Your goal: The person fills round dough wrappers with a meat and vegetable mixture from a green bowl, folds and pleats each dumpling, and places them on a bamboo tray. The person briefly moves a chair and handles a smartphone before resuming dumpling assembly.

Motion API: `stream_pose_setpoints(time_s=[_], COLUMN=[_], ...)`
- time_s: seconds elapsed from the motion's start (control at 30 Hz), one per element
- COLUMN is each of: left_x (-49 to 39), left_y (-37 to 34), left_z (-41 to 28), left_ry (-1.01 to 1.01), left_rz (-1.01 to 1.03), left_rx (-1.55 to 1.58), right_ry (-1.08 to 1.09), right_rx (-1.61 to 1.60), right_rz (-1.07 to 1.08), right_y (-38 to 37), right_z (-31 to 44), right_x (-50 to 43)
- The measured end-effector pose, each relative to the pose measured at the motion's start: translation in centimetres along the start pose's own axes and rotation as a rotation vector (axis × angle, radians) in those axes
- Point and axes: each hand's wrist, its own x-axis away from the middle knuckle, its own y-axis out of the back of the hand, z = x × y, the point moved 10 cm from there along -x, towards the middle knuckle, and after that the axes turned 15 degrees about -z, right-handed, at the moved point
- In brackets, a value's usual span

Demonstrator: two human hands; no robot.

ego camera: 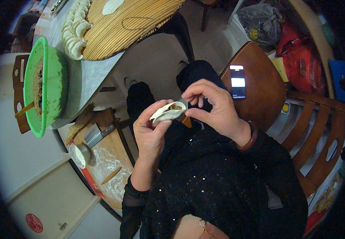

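Note:
A dumpling (pixel 168 113) of white dough, folded over dark filling that shows at its open right end, lies between the thumb and fingers of my left hand (pixel 152 125). My right hand (pixel 211 106) is just to the right of it, thumb and fingers apart, holding nothing. Up and to the left, a round reed tray (pixel 112 33) bears rows of folded dumplings (pixel 76 33) and one flat dough wrapper (pixel 112 6). A green plastic basin (pixel 54 86) of brown filling (pixel 37 86) stands near the table edge, with a wooden handle sticking out.
Lower left, a floured wooden board (pixel 112 167) holds a small rolling pin (pixel 111 175), a cleaver (pixel 94 136) and a bowl of flour (pixel 81 155). A phone (pixel 237 82) lies on a wooden stool (pixel 257 89) to the right, near a slatted chair (pixel 319 140) and a red plastic bag (pixel 302 64).

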Motion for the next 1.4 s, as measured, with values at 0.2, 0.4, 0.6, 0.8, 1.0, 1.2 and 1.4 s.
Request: stream_pose_setpoints(time_s=[0.2,0.4,0.6,0.8,1.0,1.2,1.4], left_x=[0.0,0.0,0.1,0.0,0.0,-0.1,0.0], left_y=[0.1,0.1,0.3,0.2,0.0,0.3,-0.2], left_z=[0.0,0.5,0.8,0.6,0.9,0.7,0.8], left_ry=[-0.032,0.006,0.042,0.009,0.022,-0.009,-0.015], left_rz=[0.005,0.000,-0.029,-0.023,-0.025,-0.026,0.019], left_rx=[-0.062,-0.065,-0.108,-0.205,-0.207,-0.267,-0.359], right_ry=[-0.029,0.187,0.296,0.335,0.318,0.338,0.363], right_rx=[0.027,0.099,0.202,0.192,0.212,0.219,0.260], right_rz=[0.020,-0.037,-0.044,-0.039,-0.027,-0.036,0.001], right_y=[-0.7,-0.5,-0.4,-0.6,-0.7,-1.0,-1.1], right_z=[-0.6,0.6,1.3,1.7,1.2,1.5,1.3], right_x=[0.4,0.2,-0.1,0.0,0.0,0.0,0.2])
